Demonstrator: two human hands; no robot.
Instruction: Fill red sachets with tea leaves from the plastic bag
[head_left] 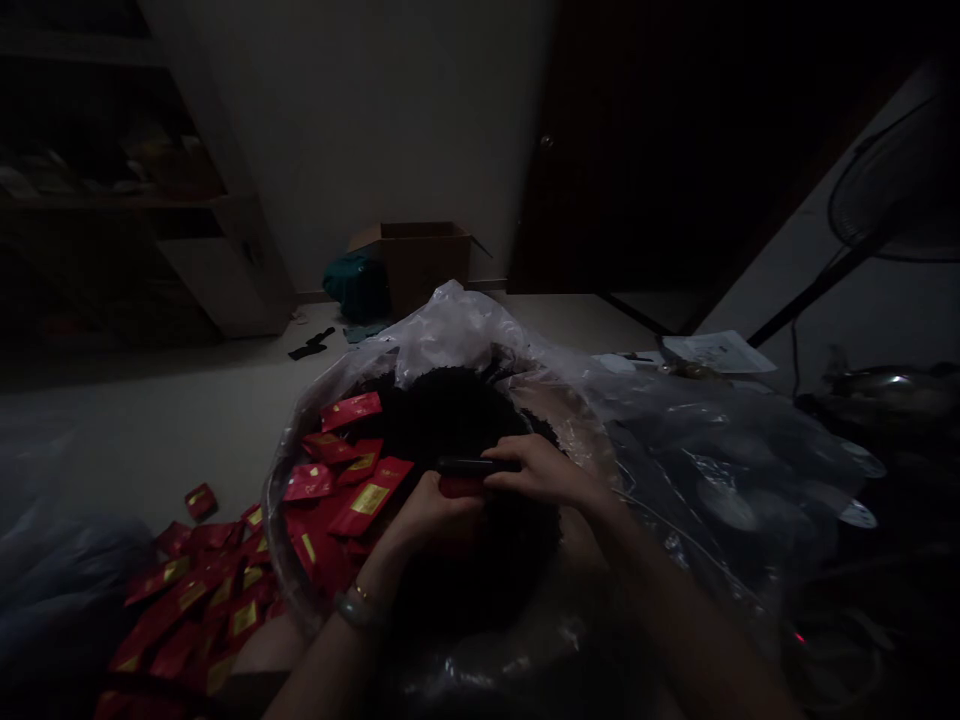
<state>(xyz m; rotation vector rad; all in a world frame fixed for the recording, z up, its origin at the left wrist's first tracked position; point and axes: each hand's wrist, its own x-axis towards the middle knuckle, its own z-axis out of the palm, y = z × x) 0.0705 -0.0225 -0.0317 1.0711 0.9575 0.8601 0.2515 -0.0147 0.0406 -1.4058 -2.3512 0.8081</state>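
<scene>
My left hand (431,508) is closed on a small red packet (460,487) above the middle of a round container lined with clear plastic (291,440). My right hand (534,468) grips a slim black bar-shaped tool (469,466), which lies across the packet's upper edge. Whether the tool is clamped on the packet is too dark to tell. Beneath both hands is a heap of dark loose material, perhaps tea leaves (450,405). Several red packets with gold labels (371,498) lie inside the container, left of my left hand.
More red packets (244,615) are piled on the floor at left. Clear plastic sheeting (712,470) spreads to the right. Behind stand an open cardboard box (427,265) and a teal bag (356,287). A fan (892,200) stands at the right, a shelf unit (217,270) at the left.
</scene>
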